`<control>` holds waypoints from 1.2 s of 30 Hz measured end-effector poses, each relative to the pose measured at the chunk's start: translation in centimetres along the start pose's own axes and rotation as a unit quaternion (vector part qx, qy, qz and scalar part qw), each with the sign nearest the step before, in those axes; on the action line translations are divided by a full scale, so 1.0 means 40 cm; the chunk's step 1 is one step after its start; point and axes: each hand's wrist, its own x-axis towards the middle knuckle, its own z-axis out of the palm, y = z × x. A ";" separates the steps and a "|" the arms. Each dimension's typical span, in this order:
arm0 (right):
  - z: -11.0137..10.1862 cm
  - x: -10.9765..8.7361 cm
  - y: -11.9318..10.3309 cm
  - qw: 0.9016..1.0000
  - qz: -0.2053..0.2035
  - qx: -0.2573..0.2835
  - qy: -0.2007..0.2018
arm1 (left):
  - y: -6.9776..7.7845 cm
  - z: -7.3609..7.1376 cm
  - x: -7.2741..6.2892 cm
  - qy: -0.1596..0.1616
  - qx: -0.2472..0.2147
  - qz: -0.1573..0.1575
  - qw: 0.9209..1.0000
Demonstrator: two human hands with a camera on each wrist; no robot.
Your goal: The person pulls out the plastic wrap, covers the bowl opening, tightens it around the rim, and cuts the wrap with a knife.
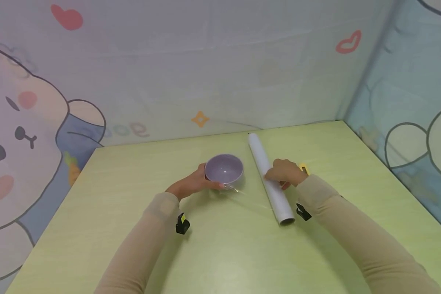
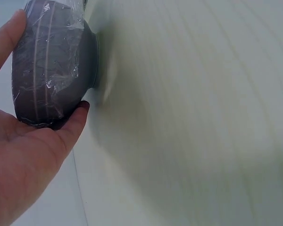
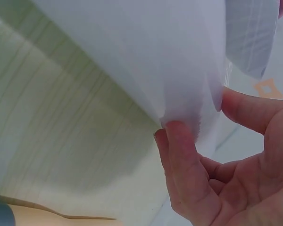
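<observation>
A lilac bowl (image 1: 225,169) stands on the table with its mouth up. My left hand (image 1: 194,183) grips it from the left, thumb along the near side and fingers at the far side. Clear plastic wrap (image 2: 54,61) clings to the bowl's outer wall, wrinkled in the left wrist view. From the bowl a thin sheet of it stretches right toward a long white roll of plastic wrap (image 1: 261,159), which lies slantwise on the table. My right hand (image 1: 286,171) grips this roll near its middle, fingers and thumb on opposite sides in the right wrist view.
Just beyond my right wrist lies a yellow and black object (image 1: 304,168), partly hidden, its kind unclear. The pale green table (image 1: 132,183) meets a printed cloth backdrop (image 1: 206,81) at the back and on the right side.
</observation>
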 end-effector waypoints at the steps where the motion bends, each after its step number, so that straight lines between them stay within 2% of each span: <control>1: 0.000 -0.001 0.000 1.000 0.001 -0.001 -0.001 | -0.002 -0.001 0.000 -0.001 0.000 0.000 1.000; 12: -0.002 -0.005 0.007 0.999 0.011 0.023 -0.037 | -0.009 -0.005 -0.008 0.000 0.000 -0.008 1.000; 19: 0.000 -0.004 0.029 0.990 0.009 0.048 -0.132 | 0.006 0.000 -0.018 -0.002 -0.007 -0.026 1.000; 22: 0.004 -0.004 0.034 0.986 0.005 0.067 -0.154 | 0.009 0.001 -0.020 -0.004 -0.010 -0.030 0.999; 27: 0.008 -0.008 0.037 0.988 -0.002 0.048 -0.147 | 0.010 0.001 -0.021 -0.010 -0.013 -0.032 0.999; 32: 0.007 -0.011 0.035 0.991 -0.016 0.024 -0.127 | 0.015 0.002 -0.023 -0.007 -0.006 -0.054 0.999; 36: 0.005 -0.015 0.031 0.994 -0.028 0.012 -0.108 | 0.017 0.002 -0.022 -0.005 -0.011 -0.046 0.999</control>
